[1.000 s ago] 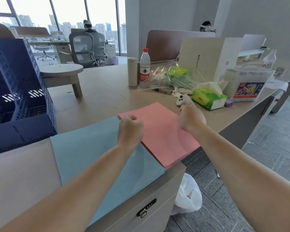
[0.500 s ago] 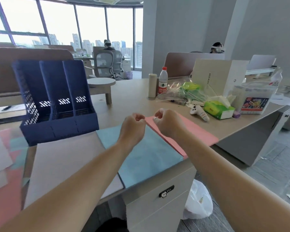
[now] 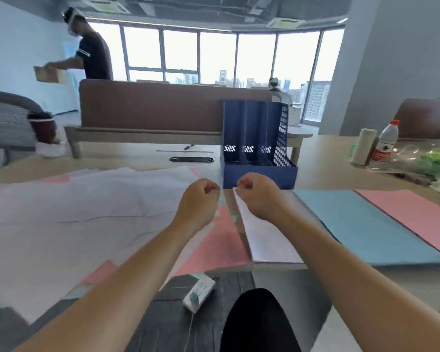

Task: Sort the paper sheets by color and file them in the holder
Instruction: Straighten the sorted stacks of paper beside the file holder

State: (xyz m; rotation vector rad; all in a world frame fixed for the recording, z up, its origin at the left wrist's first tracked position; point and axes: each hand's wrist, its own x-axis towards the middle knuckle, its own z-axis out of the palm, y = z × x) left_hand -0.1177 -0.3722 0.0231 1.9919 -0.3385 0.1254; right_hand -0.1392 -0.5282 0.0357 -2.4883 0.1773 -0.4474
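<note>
Both fists have swung leftward with the view: the navy file holder (image 3: 259,174), which stood off to the left of the hands half a second ago, now sits straight beyond them, and the white stack has passed from under the left forearm to under the right.

Far to the left and behind the desk divider, a person (image 3: 93,54) stands holding a brown sheet. Left of the left hand, loose sheets (image 3: 87,212) in white, pink and pale blue lie overlapping across the desk, and a pink one of them reaches under the left wrist. The left hand (image 3: 200,199) hovers with fingers curled into a fist, nothing in it. Below the forearms, a white power strip (image 3: 198,293) lies on the floor.

The right hand (image 3: 258,196), close beside the left but not touching it, is also balled up, over the far corner of the white stack (image 3: 267,240); whether it touches the paper I cannot tell. The holder's three slots face the hands.

Right of the right hand lie the blue stack (image 3: 361,224), then the pink stack (image 3: 412,214), edges overlapping. Beyond them stand a pale roll (image 3: 363,146) and a water bottle (image 3: 385,141), beside clear plastic bags (image 3: 422,158).
</note>
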